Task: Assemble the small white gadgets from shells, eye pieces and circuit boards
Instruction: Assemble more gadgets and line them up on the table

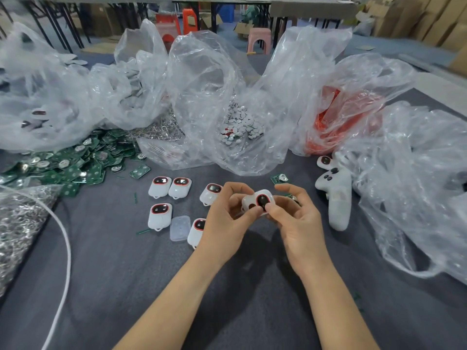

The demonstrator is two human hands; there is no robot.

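Observation:
Both hands hold one small white gadget shell (257, 201) with a red-rimmed dark eye piece above the grey table. My left hand (227, 218) pinches its left end between thumb and curled fingers. My right hand (295, 215) grips its right side, thumb pressed on the eye piece. Several assembled white gadgets (159, 187) lie on the cloth to the left. A translucent shell half (180, 228) lies flat among them. A heap of green circuit boards (73, 160) spreads at the left, and a single board (279, 178) lies just beyond my right hand.
Clear plastic bags ring the work area: one with small white round pieces (240, 127), one with red parts (336, 122), crumpled ones at the right (417, 185). A white game-controller-shaped item (337, 195) lies right. A bag of metal rings (17, 223) and a white cord (66, 248) lie left.

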